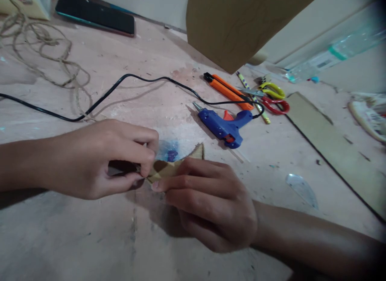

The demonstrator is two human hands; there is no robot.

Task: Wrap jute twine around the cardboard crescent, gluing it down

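Note:
A small piece of brown cardboard (163,168) with a pointed, curved corner is held low over the table between both hands. My left hand (102,160) pinches its left end between thumb and forefinger. My right hand (211,200) grips the piece from the right, its fingers covering much of it. Just behind the cardboard, a blue stain (171,150) marks the tabletop. Beyond my right hand lies a blue hot glue gun (221,126) on its side, nozzle pointing left. What sits exactly between my left fingertips is hidden.
A black cord (129,75) runs left from the glue gun. Behind are an orange box cutter (229,91), a pencil (253,96), scissors (273,98), a phone (95,13), twine (45,43) and a large cardboard sheet (241,23). Rightward lie a cardboard strip (337,152), protractor (301,190) and bottle (337,53).

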